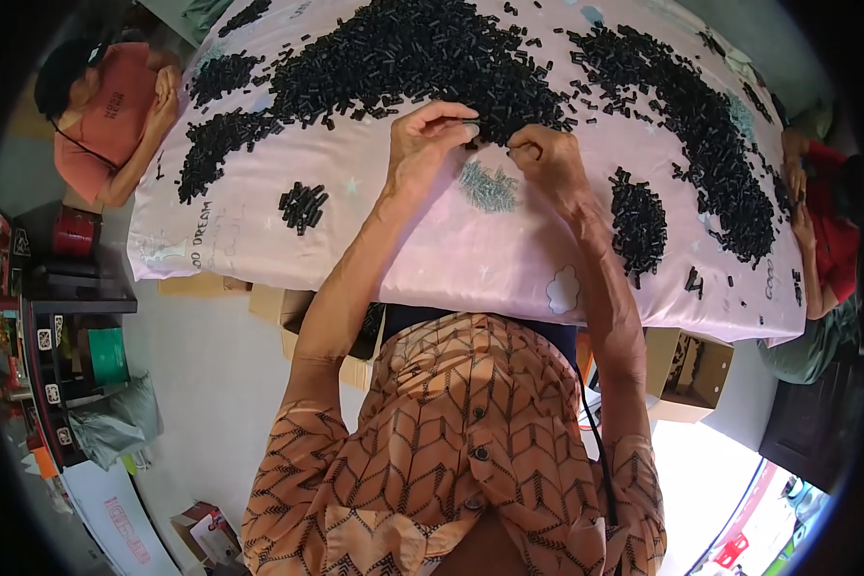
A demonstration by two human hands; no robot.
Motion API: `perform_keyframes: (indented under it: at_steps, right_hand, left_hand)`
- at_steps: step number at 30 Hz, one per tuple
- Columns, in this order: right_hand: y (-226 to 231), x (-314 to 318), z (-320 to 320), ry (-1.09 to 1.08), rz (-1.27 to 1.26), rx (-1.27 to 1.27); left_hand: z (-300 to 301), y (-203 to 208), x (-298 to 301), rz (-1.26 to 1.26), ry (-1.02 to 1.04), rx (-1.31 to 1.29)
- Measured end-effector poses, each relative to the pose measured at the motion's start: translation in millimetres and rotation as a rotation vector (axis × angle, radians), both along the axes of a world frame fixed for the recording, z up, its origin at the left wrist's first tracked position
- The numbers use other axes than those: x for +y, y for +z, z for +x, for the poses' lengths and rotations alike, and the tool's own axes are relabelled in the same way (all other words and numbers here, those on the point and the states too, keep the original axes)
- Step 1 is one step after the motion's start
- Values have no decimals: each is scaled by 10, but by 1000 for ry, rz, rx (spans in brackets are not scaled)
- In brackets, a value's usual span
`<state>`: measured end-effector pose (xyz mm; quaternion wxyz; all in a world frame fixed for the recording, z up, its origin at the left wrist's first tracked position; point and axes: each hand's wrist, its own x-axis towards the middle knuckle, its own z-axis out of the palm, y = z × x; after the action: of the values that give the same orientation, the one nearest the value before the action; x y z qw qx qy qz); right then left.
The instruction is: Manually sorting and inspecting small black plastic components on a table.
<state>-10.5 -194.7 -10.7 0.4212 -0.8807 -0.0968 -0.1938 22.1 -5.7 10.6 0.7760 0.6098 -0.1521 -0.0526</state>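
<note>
Both of my hands are raised over the near side of a cloth-covered table, at the front edge of a big heap of small black tubular pieces (403,58). My left hand (422,144) is closed in a pinch, thumb against fingers; what it holds is too small to make out. A short gap to the right, my right hand (552,163) is curled with thumb and forefinger pressed together, its contents hidden. Between and just below them lies a little pile of clear, pale-green small pieces (490,187).
Smaller groups of black pieces lie at left (303,207) and right (638,226) on the pink cloth (355,250). A long black heap (720,173) runs down the right. People sit at the left (110,125) and right (826,221) edges. Cardboard boxes (691,374) stand under the table.
</note>
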Motion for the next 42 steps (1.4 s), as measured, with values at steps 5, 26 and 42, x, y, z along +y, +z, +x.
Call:
perform_keyframes:
  at_steps: [5, 26, 42]
  right_hand:
    - [-2, 40, -21, 15, -194, -16]
    - [60, 37, -116, 152, -347, 13]
    - [178, 25, -123, 72, -193, 60]
  left_hand:
    - [21, -14, 62, -32, 15, 106]
    - [115, -116, 34, -44, -63, 119]
    - [98, -95, 30, -38, -144, 133]
